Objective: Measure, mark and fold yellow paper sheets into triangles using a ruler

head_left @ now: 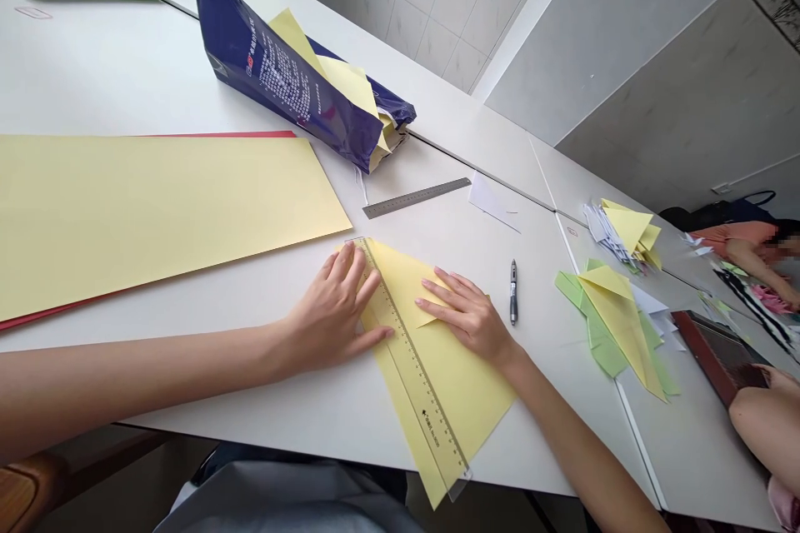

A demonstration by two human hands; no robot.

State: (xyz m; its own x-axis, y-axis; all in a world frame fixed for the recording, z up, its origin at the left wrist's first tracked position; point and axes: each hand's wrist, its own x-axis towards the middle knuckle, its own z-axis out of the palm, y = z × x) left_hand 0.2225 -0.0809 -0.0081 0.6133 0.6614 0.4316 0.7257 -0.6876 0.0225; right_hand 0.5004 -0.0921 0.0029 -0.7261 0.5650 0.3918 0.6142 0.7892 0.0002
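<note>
A sheet of yellow paper (475,375) lies in front of me, its lower corner hanging past the table's near edge. Across it rests a clear plastic ruler (416,375), slanting from upper left to lower right. My left hand (341,304) presses on the ruler's upper end, fingers spread, thumb lying over the ruler. On the paper to the right, my right hand (472,312) lies flat with its fingers stretched out, near a small cut or fold in the sheet. A pen (513,291) lies just right of that hand. Beyond the paper is a metal ruler (416,198).
Large yellow sheets (156,221) over red ones cover the left. A blue bag (281,75) holding yellow paper stands behind. Yellow and green scraps (609,321) and a dark red box-like object (712,358) lie right. A white scrap (491,198) touches the metal ruler. Other people (743,237) sit at right.
</note>
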